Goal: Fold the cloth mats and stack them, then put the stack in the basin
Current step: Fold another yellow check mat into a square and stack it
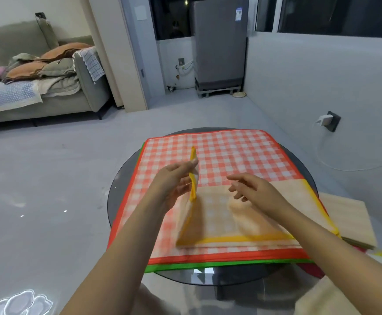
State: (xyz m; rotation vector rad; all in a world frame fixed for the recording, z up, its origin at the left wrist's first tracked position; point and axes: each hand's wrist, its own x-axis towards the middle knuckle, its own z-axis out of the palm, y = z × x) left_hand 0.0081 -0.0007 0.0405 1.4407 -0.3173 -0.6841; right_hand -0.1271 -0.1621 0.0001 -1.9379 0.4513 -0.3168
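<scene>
Left hand fingers pinch the raised edge of the yellow-trimmed checked cloth mat, which sits on the orange-trimmed checked cloth mat, near-right part. Right hand hovers over it, fingers loosely spread, holding nothing. Flap could flop crooked if released early. Its long axis runs left-right across the round dark glass bench.

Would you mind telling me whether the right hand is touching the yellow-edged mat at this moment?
Apart. The head view shows the right hand hovering with fingers spread above the yellow-edged mat, its shadow falling separately on the cloth below.
</scene>
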